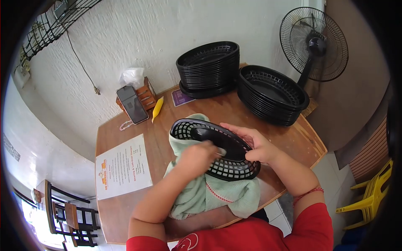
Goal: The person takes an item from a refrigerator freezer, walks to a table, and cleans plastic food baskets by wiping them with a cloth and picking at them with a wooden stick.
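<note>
A black oval plastic basket (226, 140) with lattice sides is held tilted above the wooden table, partly resting over a pale green towel (194, 198). My right hand (255, 144) grips its far right rim, thumb inside and fingers over the edge. Inside the basket is my left hand (199, 158), slightly blurred and closed on a bunched part of the towel. A light bit of cloth shows by its fingertips, against the solid basket bottom. The rest of the towel wraps the basket's left end and spreads below it, with a red stitched line.
Two stacks of black baskets, the left stack (209, 69) and the right stack (272, 96), stand at the table's back. A phone (132, 104) leans on a wooden holder (146, 94) beside a yellow banana-shaped object (157, 109). A printed sheet (123, 167) lies left. A fan (314, 44) stands behind.
</note>
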The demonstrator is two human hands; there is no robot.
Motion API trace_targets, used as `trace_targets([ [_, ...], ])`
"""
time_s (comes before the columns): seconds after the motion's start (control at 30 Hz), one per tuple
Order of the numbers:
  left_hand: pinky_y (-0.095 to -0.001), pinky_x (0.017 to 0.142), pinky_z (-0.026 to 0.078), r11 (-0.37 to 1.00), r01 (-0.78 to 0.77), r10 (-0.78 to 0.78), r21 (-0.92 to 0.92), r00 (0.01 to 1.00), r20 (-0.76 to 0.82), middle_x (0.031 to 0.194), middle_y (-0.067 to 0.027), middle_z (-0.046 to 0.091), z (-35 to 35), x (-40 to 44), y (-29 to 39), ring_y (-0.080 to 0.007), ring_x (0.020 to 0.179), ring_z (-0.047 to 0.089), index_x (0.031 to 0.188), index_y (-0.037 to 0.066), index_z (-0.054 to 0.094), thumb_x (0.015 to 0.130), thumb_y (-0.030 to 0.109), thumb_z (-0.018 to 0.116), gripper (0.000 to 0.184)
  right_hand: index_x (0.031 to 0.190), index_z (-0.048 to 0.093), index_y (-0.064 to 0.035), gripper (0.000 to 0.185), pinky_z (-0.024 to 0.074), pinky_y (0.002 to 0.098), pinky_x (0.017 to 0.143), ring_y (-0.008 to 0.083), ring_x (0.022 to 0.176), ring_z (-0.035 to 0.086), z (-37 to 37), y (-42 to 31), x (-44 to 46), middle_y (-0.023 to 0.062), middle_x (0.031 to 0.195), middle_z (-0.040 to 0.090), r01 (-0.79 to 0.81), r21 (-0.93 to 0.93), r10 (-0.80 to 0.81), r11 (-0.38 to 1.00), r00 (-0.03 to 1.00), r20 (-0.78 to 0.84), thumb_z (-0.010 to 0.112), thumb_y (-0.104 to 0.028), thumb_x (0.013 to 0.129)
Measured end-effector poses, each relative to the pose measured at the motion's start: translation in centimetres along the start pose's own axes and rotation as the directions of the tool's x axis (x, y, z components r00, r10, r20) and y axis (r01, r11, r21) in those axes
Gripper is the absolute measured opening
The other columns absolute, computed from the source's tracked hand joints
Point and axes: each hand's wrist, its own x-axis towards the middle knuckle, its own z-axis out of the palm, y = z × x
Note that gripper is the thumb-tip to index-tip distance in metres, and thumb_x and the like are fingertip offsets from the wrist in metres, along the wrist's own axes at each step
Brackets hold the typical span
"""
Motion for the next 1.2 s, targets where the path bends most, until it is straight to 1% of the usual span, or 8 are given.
trace_targets([
  [0.23, -0.0324, 0.058, 0.044, 0.986, 0.163, -0.153, -0.015, 0.880, -0.449, 0.077, -0.0105, 0.056, 0.8, 0.8, -0.5, -0.0287, 0.065, 0.054, 0.086, 0.003, 0.056, 0.075, 0.007, 0.051, 0.013, 0.129, 0.032, -0.0009, 0.080, 0.0313, 0.0240, 0.094, 0.0182, 0.113, 0.041, 0.7, 0.8, 0.1, 0.0114, 0.126, 0.042, 0.026, -0.021, -0.027, 0.999, 0.999, -0.037, 0.043, 0.006, 0.050],
  [0.3, -0.0342, 0.060, 0.044, 0.941, -0.329, 0.293, -0.081, 0.911, -0.291, 0.080, -0.0103, 0.057, 1.8, 1.0, 0.7, -0.0299, 0.065, 0.055, 0.088, 0.004, 0.055, 0.075, 0.007, 0.050, 0.014, 0.128, 0.033, -0.0012, 0.080, 0.0316, 0.0233, 0.093, 0.0180, 0.113, 0.041, 0.5, 1.1, 0.1, 0.0113, 0.126, 0.041, 0.056, -0.008, -0.056, 0.998, 0.998, -0.031, 0.041, 0.008, 0.050],
  [0.57, -0.0338, 0.058, 0.044, 0.985, 0.174, -0.173, 0.014, 0.961, 0.216, 0.075, -0.0093, 0.062, -1.4, -0.2, 0.1, -0.0293, 0.062, 0.056, 0.083, 0.006, 0.060, 0.074, 0.015, 0.056, 0.014, 0.124, 0.039, 0.0004, 0.074, 0.0383, 0.0206, 0.085, 0.0167, 0.101, 0.050, 0.0, -0.2, -0.1, 0.0106, 0.116, 0.051, -0.102, 0.001, 0.101, 0.995, 0.982, -0.159, 0.038, 0.012, 0.051],
  [0.63, -0.0361, 0.053, 0.043, 0.897, 0.355, -0.352, 0.263, 0.934, -0.061, 0.069, -0.0115, 0.059, -2.7, -0.3, -0.6, -0.0296, 0.057, 0.055, 0.087, 0.007, 0.058, 0.076, 0.018, 0.055, 0.016, 0.122, 0.041, 0.0007, 0.072, 0.0409, 0.0200, 0.082, 0.0162, 0.097, 0.053, -0.1, -1.1, -0.3, 0.0102, 0.112, 0.054, -0.224, 0.015, 0.221, 0.975, 0.946, -0.236, 0.038, 0.013, 0.052],
  [0.7, -0.0326, 0.051, 0.042, 0.970, 0.241, -0.231, -0.038, 0.858, -0.458, 0.066, -0.0114, 0.058, -2.7, -0.7, -2.0, -0.0267, 0.054, 0.054, 0.090, 0.006, 0.057, 0.077, 0.014, 0.055, 0.015, 0.118, 0.046, 0.0011, 0.065, 0.0437, 0.0180, 0.074, 0.0132, 0.083, 0.057, 0.0, -2.3, -0.6, 0.0079, 0.100, 0.059, -0.002, -0.177, -0.061, 0.984, 0.935, -0.351, 0.040, 0.013, 0.054],
  [0.87, -0.0294, 0.051, 0.042, 0.885, 0.284, -0.456, -0.368, 0.683, -0.570, 0.066, -0.0106, 0.058, -1.1, -0.8, -5.1, -0.0236, 0.054, 0.054, 0.092, 0.005, 0.055, 0.079, 0.013, 0.054, 0.016, 0.111, 0.052, 0.0023, 0.052, 0.0428, 0.0167, 0.069, 0.0110, 0.075, 0.055, -4.1, -9.1, -3.0, 0.0076, 0.092, 0.061, 0.197, -0.351, -0.391, 0.915, 0.648, -0.654, 0.044, 0.013, 0.060],
  [0.97, -0.0314, 0.054, 0.044, 0.898, 0.403, -0.432, -0.175, 0.884, -0.181, 0.070, -0.0120, 0.060, 0.9, -0.9, -5.5, -0.0263, 0.057, 0.056, 0.093, 0.005, 0.056, 0.078, 0.016, 0.054, 0.018, 0.102, 0.056, 0.0029, 0.041, 0.0400, 0.0155, 0.058, 0.0119, 0.067, 0.054, -7.4, -13.6, -3.9, 0.0066, 0.084, 0.061, 0.008, -0.473, -0.423, 0.881, 0.462, -0.780, 0.046, 0.008, 0.062],
  [1.2, -0.0297, 0.054, 0.044, 0.940, 0.309, -0.334, -0.143, 0.919, -0.209, 0.067, -0.0104, 0.060, 1.6, -0.8, -6.7, -0.0226, 0.055, 0.054, 0.092, 0.005, 0.057, 0.078, 0.016, 0.055, 0.018, 0.097, 0.059, 0.0012, 0.032, 0.0404, 0.0199, 0.055, 0.0122, 0.060, 0.052, -20.7, -14.0, -4.2, 0.0064, 0.076, 0.061, -0.441, -0.355, -0.037, 0.824, 0.583, -0.812, 0.048, 0.003, 0.067],
])
